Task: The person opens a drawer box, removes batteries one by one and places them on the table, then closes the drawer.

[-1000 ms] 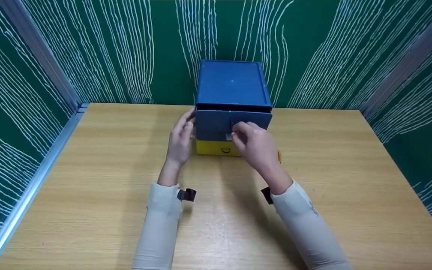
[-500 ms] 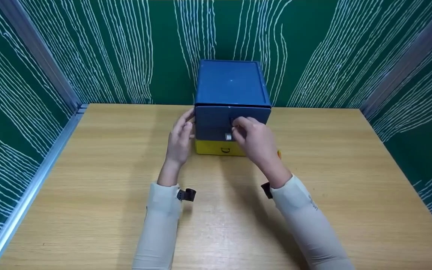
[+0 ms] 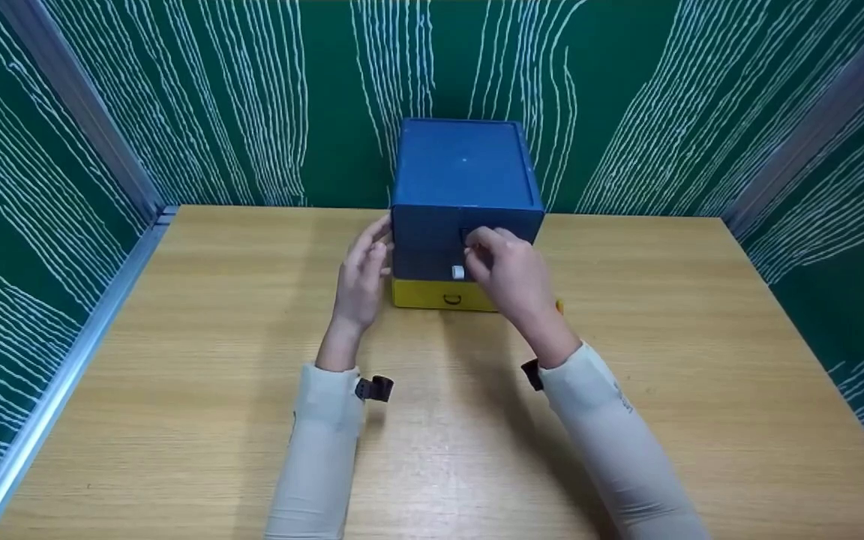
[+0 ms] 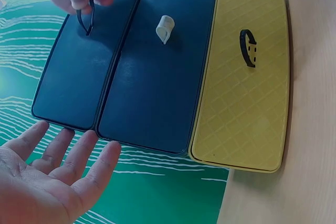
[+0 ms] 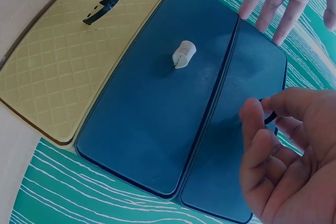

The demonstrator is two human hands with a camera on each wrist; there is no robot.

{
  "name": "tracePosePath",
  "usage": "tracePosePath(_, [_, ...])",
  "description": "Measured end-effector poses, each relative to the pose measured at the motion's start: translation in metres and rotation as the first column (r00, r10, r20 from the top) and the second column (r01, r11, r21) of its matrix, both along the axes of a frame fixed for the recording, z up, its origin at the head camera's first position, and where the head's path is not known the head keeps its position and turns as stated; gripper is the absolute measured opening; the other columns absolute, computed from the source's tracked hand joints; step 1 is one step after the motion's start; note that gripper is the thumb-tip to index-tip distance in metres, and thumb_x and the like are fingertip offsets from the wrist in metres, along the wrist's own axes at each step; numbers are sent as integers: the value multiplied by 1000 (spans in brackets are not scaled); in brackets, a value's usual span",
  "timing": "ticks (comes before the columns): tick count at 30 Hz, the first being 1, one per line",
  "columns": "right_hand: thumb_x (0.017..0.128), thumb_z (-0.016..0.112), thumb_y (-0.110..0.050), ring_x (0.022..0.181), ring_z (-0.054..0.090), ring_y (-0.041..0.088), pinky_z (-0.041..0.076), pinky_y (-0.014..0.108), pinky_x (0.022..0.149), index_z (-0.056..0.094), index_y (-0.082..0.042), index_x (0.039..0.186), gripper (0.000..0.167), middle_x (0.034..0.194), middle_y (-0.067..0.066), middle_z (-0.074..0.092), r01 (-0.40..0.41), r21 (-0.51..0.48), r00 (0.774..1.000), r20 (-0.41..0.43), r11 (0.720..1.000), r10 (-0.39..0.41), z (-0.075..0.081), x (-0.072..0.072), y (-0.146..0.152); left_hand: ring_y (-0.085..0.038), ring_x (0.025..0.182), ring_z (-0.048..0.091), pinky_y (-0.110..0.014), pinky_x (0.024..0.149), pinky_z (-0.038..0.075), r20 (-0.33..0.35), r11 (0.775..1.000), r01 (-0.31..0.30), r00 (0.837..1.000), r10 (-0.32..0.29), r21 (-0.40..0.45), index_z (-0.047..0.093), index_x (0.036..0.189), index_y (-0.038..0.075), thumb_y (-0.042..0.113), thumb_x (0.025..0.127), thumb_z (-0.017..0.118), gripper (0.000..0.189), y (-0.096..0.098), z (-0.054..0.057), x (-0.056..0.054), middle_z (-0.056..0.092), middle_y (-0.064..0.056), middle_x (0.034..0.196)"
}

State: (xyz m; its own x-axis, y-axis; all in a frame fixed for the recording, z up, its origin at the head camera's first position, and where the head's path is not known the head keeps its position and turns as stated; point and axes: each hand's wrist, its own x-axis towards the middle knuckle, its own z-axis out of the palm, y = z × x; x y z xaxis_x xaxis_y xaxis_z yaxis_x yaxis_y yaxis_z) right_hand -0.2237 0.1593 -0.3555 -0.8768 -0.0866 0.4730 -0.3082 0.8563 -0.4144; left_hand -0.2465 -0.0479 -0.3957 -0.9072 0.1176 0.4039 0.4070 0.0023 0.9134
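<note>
A small drawer cabinet (image 3: 464, 161) has a blue top, two dark blue drawers and a yellow bottom drawer (image 3: 424, 295). My right hand (image 3: 516, 285) pinches the black loop handle (image 4: 88, 26) of the top drawer (image 4: 73, 77), whose front sits flush under the lid. On the middle drawer (image 5: 152, 98) is a white tab handle (image 5: 184, 54). The left hand (image 3: 361, 281) lies along the cabinet's left side, fingers extended and fingertips right at the edge by the upper drawers. A black loop handle (image 4: 247, 48) is on the yellow drawer.
The cabinet stands at the back of a wooden table (image 3: 417, 450), close to a green wall (image 3: 327, 97) with white wavy lines. A small orange-yellow object (image 3: 559, 307) shows just right of the cabinet, partly hidden by the right hand.
The top drawer has slid inward, so the dark gap under the lid is gone. My right hand moved forward with its handle. The left hand has stayed at the cabinet's side.
</note>
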Motion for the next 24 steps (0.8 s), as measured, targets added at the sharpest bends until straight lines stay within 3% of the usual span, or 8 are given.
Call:
tracePosePath(9, [92, 58, -17, 71, 61, 21, 53, 35, 64, 69, -13, 94, 12, 85, 6, 68, -4, 11, 999, -48, 1000, 4, -2, -1, 1, -30, 127, 52, -58, 93, 44, 6, 1000, -11, 1000, 11, -4, 42, 145, 10, 25, 100, 33, 48, 1, 0, 2, 48, -14, 145])
tracePosePath(24, [94, 58, -20, 74, 61, 21, 55, 34, 69, 69, -13, 98, 14, 89, 7, 68, -2, 6, 1000, -2, 1000, 2, 0, -3, -1, -29, 127, 51, -55, 94, 46, 13, 1000, -22, 1000, 22, 3, 43, 145, 12, 31, 99, 34, 51, 3, 0, 2, 47, -12, 145])
